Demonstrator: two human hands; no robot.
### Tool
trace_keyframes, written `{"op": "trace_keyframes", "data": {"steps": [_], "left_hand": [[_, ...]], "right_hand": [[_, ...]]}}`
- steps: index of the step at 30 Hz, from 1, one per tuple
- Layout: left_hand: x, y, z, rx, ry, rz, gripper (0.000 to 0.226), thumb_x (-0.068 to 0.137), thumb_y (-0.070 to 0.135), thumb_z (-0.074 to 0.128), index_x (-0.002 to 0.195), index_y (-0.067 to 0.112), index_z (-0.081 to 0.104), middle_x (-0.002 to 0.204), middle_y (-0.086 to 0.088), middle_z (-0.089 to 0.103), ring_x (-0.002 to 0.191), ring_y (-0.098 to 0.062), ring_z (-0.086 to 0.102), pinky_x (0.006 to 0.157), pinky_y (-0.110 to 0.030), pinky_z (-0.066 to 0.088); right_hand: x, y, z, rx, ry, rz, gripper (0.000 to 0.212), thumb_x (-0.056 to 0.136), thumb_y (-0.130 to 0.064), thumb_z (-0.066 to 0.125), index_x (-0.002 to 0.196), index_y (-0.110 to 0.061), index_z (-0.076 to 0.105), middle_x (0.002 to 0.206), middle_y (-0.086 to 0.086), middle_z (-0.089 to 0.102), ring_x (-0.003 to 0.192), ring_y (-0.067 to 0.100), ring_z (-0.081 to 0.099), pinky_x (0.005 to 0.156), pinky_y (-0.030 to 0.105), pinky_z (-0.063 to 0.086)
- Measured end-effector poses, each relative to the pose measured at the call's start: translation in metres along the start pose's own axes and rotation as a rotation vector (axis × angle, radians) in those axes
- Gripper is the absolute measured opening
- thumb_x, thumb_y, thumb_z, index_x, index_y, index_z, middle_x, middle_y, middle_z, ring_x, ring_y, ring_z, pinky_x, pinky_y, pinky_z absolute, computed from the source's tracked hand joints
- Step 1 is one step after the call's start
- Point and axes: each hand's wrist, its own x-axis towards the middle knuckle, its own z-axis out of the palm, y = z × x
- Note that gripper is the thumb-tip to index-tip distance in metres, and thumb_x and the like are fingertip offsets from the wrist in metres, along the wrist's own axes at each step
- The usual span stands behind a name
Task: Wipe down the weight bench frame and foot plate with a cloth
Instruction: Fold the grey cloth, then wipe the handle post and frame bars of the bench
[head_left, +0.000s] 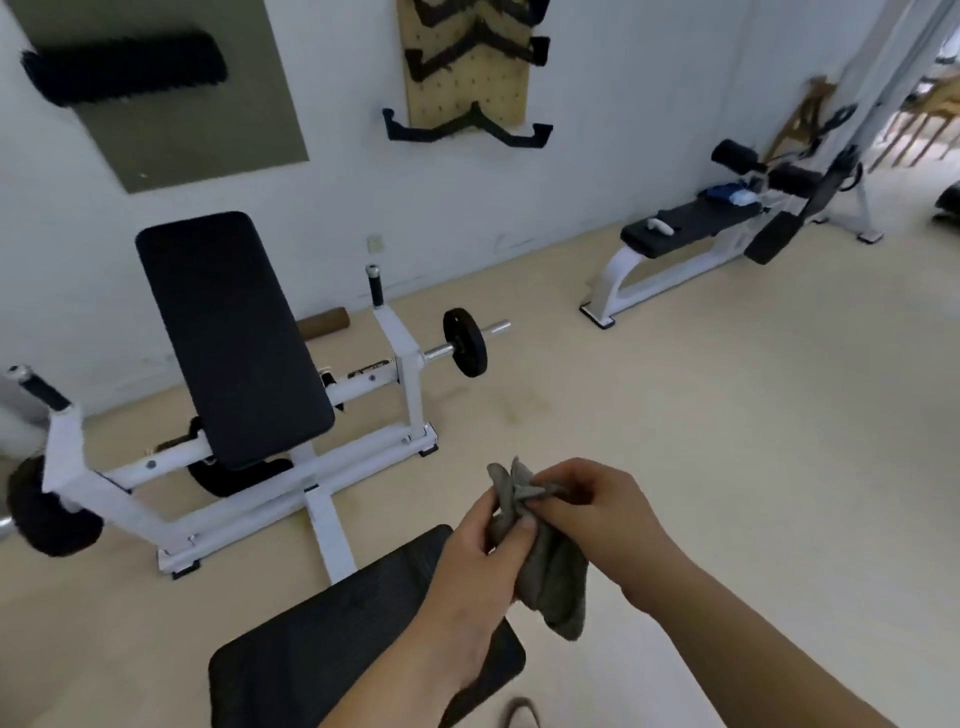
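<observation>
A grey cloth (551, 571) hangs bunched between both hands at the lower middle of the view. My left hand (470, 561) grips its upper part from the left, and my right hand (597, 506) pinches a fold at the top. The weight bench stands to the left: a white steel frame (332, 530) with a black back pad (234, 332) and a black seat pad (332, 644) below my hands. A black weight plate (465, 342) sits on a chrome bar at the frame's right side. I cannot make out a foot plate.
A second white bench (675, 244) with black pads and small items on it stands at the back right by the wall. A pegboard with black brackets (467, 67) hangs on the wall. Beige floor (675, 441) stretches to the right. A black weight plate (49, 519) lies low at the left.
</observation>
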Motion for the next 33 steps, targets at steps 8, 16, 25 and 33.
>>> {"op": "trace_keyframes", "data": {"steps": [8,16,25,33], "left_hand": [[0.191,0.061,0.039,0.079,0.412,0.073,0.017,0.099,0.023,0.067,0.114,0.032,0.068,0.096,0.009,0.078,0.089,-0.010,0.075,0.078,-0.029,0.062],[0.363,0.107,0.047,-0.014,0.649,0.085,0.011,0.099,0.023,0.067,0.097,0.031,0.075,0.092,0.004,0.078,0.090,-0.017,0.073,0.080,-0.034,0.062],[0.488,0.134,-0.012,-0.041,1.045,0.021,0.023,0.100,0.032,0.064,0.123,0.034,0.064,0.108,0.006,0.072,0.099,-0.013,0.068,0.078,-0.024,0.055],[0.585,0.146,-0.126,0.210,1.039,-0.035,0.031,0.101,0.021,0.061,0.123,0.042,0.053,0.105,0.018,0.062,0.100,-0.008,0.061,0.085,-0.022,0.046]], "right_hand": [[0.196,-0.039,-0.079,-0.120,-0.112,-0.053,0.021,0.092,-0.029,0.072,0.112,-0.033,0.070,0.099,-0.008,0.072,0.087,0.010,0.071,0.078,0.030,0.063],[0.392,-0.067,-0.093,-0.095,-0.444,-0.059,0.024,0.105,-0.031,0.053,0.126,-0.033,0.065,0.116,-0.014,0.071,0.107,0.001,0.067,0.080,0.015,0.054],[0.592,-0.104,-0.042,-0.437,-0.688,-0.174,0.027,0.104,-0.032,0.053,0.129,-0.030,0.065,0.121,-0.015,0.064,0.109,0.002,0.060,0.085,0.016,0.043],[0.718,-0.137,0.068,-0.631,-0.819,-0.283,0.033,0.104,-0.035,0.051,0.136,-0.033,0.055,0.098,-0.013,0.064,0.068,0.000,0.061,0.060,0.009,0.045]]}}
